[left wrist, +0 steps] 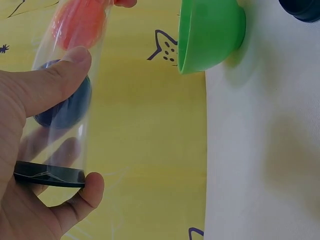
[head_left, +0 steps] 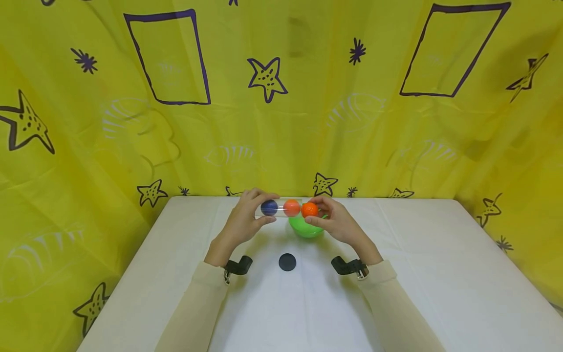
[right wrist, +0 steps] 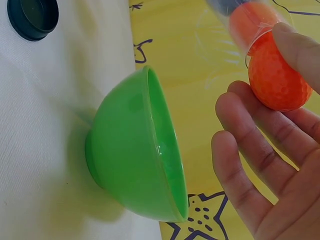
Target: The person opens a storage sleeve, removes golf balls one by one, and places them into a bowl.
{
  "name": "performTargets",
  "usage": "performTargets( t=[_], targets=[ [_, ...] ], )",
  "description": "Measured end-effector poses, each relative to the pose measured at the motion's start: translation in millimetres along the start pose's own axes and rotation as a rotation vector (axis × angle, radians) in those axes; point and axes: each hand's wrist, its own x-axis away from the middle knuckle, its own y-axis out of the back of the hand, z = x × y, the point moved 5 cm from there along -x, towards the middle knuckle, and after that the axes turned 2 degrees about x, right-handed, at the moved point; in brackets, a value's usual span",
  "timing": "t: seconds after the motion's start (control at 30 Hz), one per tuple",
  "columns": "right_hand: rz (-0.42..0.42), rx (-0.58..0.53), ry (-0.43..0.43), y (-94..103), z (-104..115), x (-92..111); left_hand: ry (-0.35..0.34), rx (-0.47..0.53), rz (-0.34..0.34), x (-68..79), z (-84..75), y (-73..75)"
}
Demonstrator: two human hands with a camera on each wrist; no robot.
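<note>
My left hand [head_left: 246, 217] grips a clear plastic tube [left wrist: 75, 145] held sideways above the table, its closed end capped in black. Inside lie a dark blue ball [head_left: 269, 208] and an orange-red ball [head_left: 291, 208]. My right hand [head_left: 334, 219] pinches a bright orange dimpled ball [right wrist: 277, 77] between thumb and fingers, right at the tube's open mouth. Beneath the right hand stands a green bowl [right wrist: 132, 150], upright on the table; in the head view the hand and orange ball partly cover it.
A round black cap [head_left: 287, 262] lies on the white table [head_left: 440, 274], nearer to me than the bowl. Behind the table's far edge hangs a yellow curtain [head_left: 308, 137] with star and fish drawings.
</note>
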Motion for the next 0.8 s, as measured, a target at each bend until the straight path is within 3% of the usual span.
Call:
performTargets(
  t=[0.4,0.8],
  targets=[
    [-0.046,0.06,0.034,2.8,-1.8,-0.3,0.009,-0.006,0.004,-0.1,1.6,-0.3],
    [-0.115,0.129,0.012,8.5,-7.3,0.2,0.023,-0.003,0.011,-0.4,1.9,-0.6]
  ],
)
